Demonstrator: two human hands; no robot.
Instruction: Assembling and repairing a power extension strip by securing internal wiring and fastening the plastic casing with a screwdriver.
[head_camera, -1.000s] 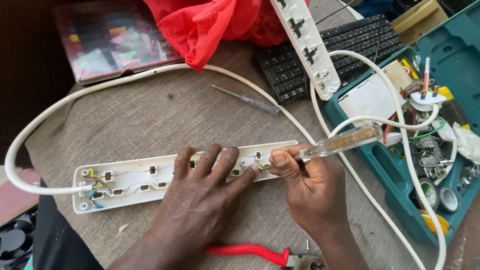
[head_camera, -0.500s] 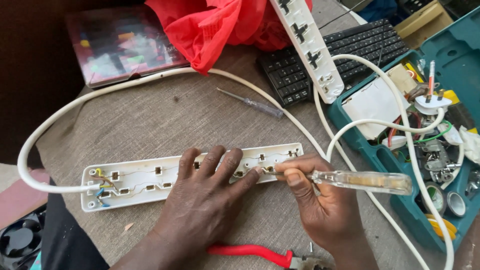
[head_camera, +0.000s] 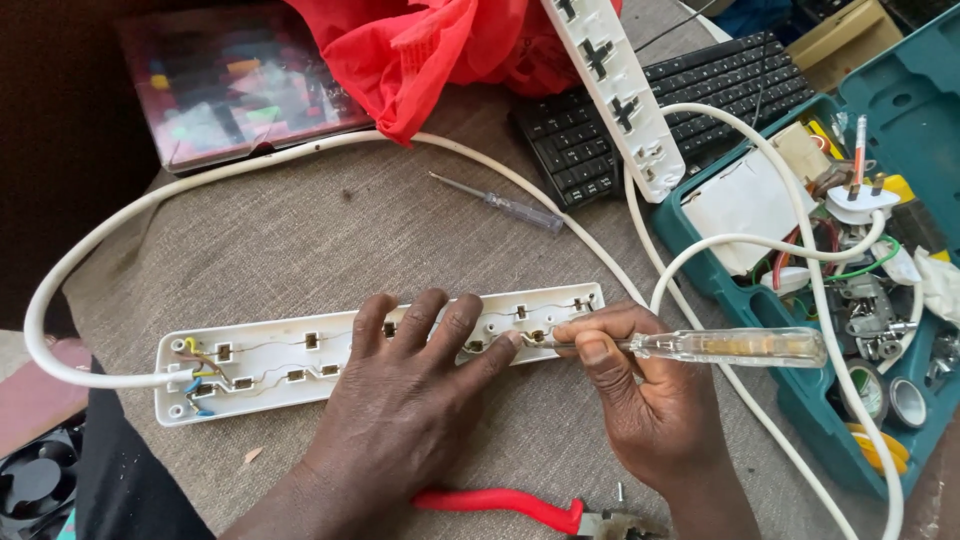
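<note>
My left hand (head_camera: 400, 400) lies flat, palm down, on the opened power strip base (head_camera: 300, 360), fingers spread across its inner metal contacts and pressing it to the brown cloth-covered table (head_camera: 330, 230). My right hand (head_camera: 650, 400) grips a clear-handled screwdriver (head_camera: 730, 347) between thumb and fingers; the handle points right, almost level, and the shaft runs left to the strip's contacts just beside my left fingertips. The strip lies lengthwise in front of me, its wired end at the left, where coloured wires (head_camera: 195, 365) meet the white cable (head_camera: 130, 220) that loops away across the table.

The strip's white socket cover (head_camera: 615, 90) lies tilted at the top, resting partly on a black keyboard (head_camera: 700, 100). A smaller screwdriver (head_camera: 500, 205) lies loose on the cloth between cable and keyboard. A red plastic bag (head_camera: 430, 50) sits at the top, next to a dark flat case (head_camera: 240, 90). At right stands an open teal toolbox (head_camera: 900, 110) with a white plug (head_camera: 860, 200) and tape rolls (head_camera: 890, 395). Red-handled pliers (head_camera: 510, 505) lie near my wrists.
</note>
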